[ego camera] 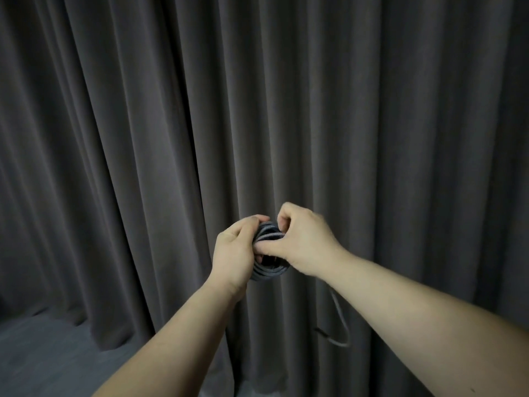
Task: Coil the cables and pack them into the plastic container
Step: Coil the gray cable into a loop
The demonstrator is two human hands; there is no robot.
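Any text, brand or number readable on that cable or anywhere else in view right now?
None: no text shows anywhere.
The braided cable, gripped by the left hand and right hand, shows no label.
Its loose tail is blurred.
The curtain is plain.

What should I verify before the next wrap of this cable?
1. Left hand grips the coiled cable: ok.
2. Right hand pinches the top of the coil: ok.
3. Loops lie stacked together, none slipping out: ok.
4. Loose tail hangs free below the right forearm, not coiled yet: not ok.
5. Tail free of knots: cannot tell, it blurs against the dark curtain.
6. Plastic container within reach: cannot tell, none in view.
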